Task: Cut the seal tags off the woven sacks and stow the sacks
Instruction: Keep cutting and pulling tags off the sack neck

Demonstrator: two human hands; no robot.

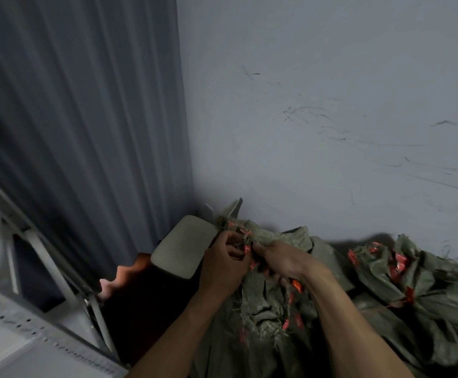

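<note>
The sack bundle (266, 304) of green woven cloth lies lengthwise away from the person. Its long axis runs from the lower edge of the view up towards the corner of the room, and its gathered, frayed neck points at that corner. Red seal tags (247, 249) cluster at the neck, and more hang along the bundle's upper face.

Both hands are closed on the bundle. The left hand (222, 266) curls its fingers round the strands and tags at the left of the neck. The right hand (285, 260) grips the cloth just right of the neck, knuckles up. Whether either hand also holds a cutter cannot be told.

Right of the bundle and touching it lies a second heap of sacks (418, 285), also carrying red tags. Just left of the neck sits a grey rounded pad (181, 246), and a pointed grey piece (234, 207) rises just beyond the neck. Beyond the bundle is a scuffed pale wall (331, 105). A ribbed grey panel (86, 105) and a metal frame (45, 255) are further left.
</note>
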